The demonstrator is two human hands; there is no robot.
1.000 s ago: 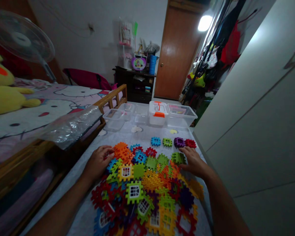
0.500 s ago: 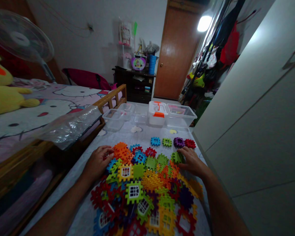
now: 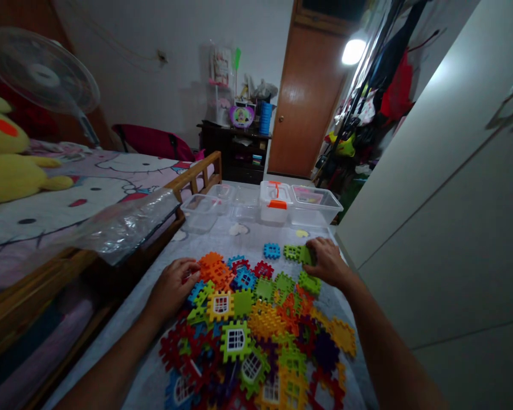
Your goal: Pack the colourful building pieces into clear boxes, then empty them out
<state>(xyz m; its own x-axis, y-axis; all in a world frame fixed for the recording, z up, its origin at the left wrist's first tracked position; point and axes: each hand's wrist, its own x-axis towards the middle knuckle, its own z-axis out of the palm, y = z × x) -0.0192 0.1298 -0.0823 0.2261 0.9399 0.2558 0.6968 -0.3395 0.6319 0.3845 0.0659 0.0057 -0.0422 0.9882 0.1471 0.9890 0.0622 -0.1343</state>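
Note:
My right hand [image 3: 328, 263] pinches a green toothed building block [image 3: 306, 255] close against a lime-green window block [image 3: 291, 252] on the cloth. A blue block [image 3: 272, 250] lies left of these. My left hand [image 3: 174, 287] rests at the left edge of the block pile, fingers curled beside orange blocks [image 3: 215, 269]; a bit of red shows between thumb and finger, but I cannot make out what it is. The pile holds yellow blocks [image 3: 266, 320], a lime window block [image 3: 235, 340], red blocks [image 3: 188, 341] and a purple block [image 3: 326, 350].
Clear plastic boxes [image 3: 200, 213] and a white-lidded box with orange clips [image 3: 276, 200] stand along the table's far end. A wooden bed rail [image 3: 192, 176] with plastic wrap [image 3: 132, 222] borders the left. A pale cabinet [image 3: 444, 188] runs along the right.
My right hand has moved up and away from the pile with a green block, bringing it against the lime window block. It now covers the purple and red blocks there. My left hand stays put.

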